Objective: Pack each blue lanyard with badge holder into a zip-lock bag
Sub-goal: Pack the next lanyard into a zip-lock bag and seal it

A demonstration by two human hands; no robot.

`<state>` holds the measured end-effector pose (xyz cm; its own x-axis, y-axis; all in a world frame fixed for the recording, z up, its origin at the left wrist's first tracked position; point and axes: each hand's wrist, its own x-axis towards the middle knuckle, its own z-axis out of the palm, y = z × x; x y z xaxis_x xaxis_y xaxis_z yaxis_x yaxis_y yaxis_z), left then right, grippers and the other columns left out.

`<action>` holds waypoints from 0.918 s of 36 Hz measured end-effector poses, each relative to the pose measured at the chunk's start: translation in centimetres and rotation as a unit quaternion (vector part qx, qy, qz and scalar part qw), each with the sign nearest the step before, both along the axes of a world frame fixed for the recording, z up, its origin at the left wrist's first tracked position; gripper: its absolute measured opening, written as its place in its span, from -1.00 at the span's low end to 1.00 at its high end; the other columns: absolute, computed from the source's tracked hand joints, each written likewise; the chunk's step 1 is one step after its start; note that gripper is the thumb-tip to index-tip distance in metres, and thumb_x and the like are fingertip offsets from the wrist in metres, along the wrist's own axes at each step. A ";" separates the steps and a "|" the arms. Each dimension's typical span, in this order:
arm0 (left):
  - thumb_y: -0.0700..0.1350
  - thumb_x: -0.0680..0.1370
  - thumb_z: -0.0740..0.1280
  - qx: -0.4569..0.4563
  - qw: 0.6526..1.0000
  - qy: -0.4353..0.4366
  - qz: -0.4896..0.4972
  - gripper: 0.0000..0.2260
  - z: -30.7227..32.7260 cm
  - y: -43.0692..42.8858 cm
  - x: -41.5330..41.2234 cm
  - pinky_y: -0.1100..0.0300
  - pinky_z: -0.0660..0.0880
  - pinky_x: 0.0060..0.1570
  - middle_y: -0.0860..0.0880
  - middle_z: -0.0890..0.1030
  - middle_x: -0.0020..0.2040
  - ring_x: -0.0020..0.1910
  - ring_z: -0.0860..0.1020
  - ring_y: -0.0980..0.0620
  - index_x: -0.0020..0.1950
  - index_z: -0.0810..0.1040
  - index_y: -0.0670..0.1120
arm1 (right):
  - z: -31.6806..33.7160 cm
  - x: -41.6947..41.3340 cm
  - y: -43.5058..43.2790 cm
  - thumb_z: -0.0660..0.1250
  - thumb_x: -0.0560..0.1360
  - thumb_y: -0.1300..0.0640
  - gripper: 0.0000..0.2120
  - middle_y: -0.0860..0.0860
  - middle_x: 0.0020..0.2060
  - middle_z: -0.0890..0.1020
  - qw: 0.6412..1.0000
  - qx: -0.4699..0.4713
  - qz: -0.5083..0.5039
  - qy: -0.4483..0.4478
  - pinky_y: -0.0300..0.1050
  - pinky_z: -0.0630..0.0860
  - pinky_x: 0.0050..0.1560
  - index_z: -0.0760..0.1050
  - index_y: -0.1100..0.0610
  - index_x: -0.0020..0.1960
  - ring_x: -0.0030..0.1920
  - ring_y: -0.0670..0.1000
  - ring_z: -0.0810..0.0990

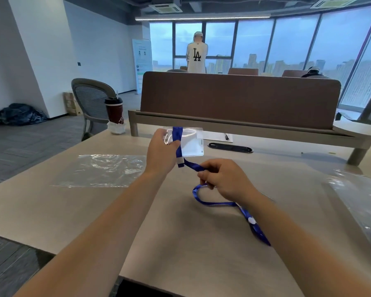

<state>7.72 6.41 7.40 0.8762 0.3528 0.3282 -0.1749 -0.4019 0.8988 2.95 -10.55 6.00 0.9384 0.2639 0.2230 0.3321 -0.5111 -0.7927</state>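
One lanyard (214,203): left grip (161,151), right grip (223,179).

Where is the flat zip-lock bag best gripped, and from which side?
Probably its near right corner, nearest the left hand, pinched from the right: the zip-lock bag lies flat on the table, so only an edge lifts.

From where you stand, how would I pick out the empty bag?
Start at the beige table. Left of the left hand, a clear zip-lock bag lies flat. Unlike the crumpled bag at the right edge, it is smooth and empty.
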 end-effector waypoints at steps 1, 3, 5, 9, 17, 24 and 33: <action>-0.13 0.64 0.29 0.018 1.000 -0.001 0.000 -0.66 -0.1 0.1 -0.1 0.41 0.47 -0.36 0.00 0.50 0.24 0.13 0.52 -0.01 0.41 0.37 -0.06 | 0.3 0.0 -0.3 0.33 0.57 0.21 -0.90 -0.03 -0.30 0.66 1.000 -0.002 0.001 -0.006 -0.16 0.50 -0.23 0.63 0.14 0.00 -0.36 -0.08 0.51; -0.13 0.65 0.27 0.070 0.998 0.000 -0.009 -0.77 -0.4 -0.1 -0.3 0.43 0.43 -0.38 0.02 0.52 0.09 0.02 0.55 0.01 0.30 0.45 -0.08 | 0.9 0.1 -0.7 0.34 0.57 0.18 -0.91 -0.04 -0.27 0.67 1.000 -0.026 0.006 -0.015 -0.20 0.52 -0.22 0.62 0.11 -0.01 -0.34 -0.10 0.53; -0.13 0.64 0.27 0.119 0.993 0.006 -0.025 -0.90 -0.7 -0.4 -0.6 0.41 0.39 -0.32 -0.02 0.57 0.01 -0.04 0.58 -0.01 0.15 0.48 -0.07 | 1.4 0.2 -1.0 0.33 0.58 0.14 -0.92 -0.06 -0.22 0.67 0.998 -0.053 0.019 -0.021 -0.24 0.53 -0.15 0.60 0.05 -0.01 -0.26 -0.12 0.57; -0.13 0.65 0.26 0.167 0.984 0.025 -0.065 -0.90 -1.2 -0.7 -1.1 0.44 0.35 -0.40 0.00 0.59 -0.02 -0.24 0.54 0.11 0.15 0.49 -0.04 | 2.5 0.4 -1.3 0.36 0.56 0.13 -0.83 -0.12 -0.07 0.65 0.992 -0.119 0.033 -0.035 -0.28 0.49 -0.02 0.61 0.00 0.13 -0.08 -0.12 0.59; -0.14 0.63 0.30 0.155 0.968 0.084 -0.179 -0.88 -2.1 -0.5 -2.2 0.08 0.63 0.01 -0.03 0.65 0.07 -0.03 0.64 -0.01 0.13 0.47 0.05 | 4.1 1.1 -2.1 0.40 0.53 0.15 -0.80 -0.06 -0.05 0.63 0.988 -0.138 0.019 -0.064 -0.26 0.52 0.05 0.56 0.05 0.16 -0.03 -0.06 0.62; -0.22 0.63 0.28 0.103 0.952 0.129 -0.258 -0.80 -2.3 -0.9 -3.2 -0.01 0.62 0.10 -0.06 0.62 0.12 0.07 0.62 -0.08 0.22 0.45 -0.01 | 4.5 2.3 -2.3 0.41 0.53 0.10 -0.96 -0.15 -0.24 0.59 0.986 -0.133 -0.020 -0.096 -0.43 0.43 -0.21 0.55 0.03 -0.07 -0.22 -0.14 0.58; -0.23 0.64 0.26 0.002 0.932 0.162 -0.325 -0.83 -2.4 -1.7 -4.2 0.06 0.64 0.05 -0.02 0.60 0.11 0.05 0.62 -0.04 0.16 0.46 0.03 | 4.6 2.8 -3.4 0.36 0.56 0.18 -0.94 -0.04 -0.15 0.68 0.998 -0.038 -0.023 -0.036 -0.32 0.54 -0.14 0.60 0.06 -0.05 -0.14 -0.05 0.63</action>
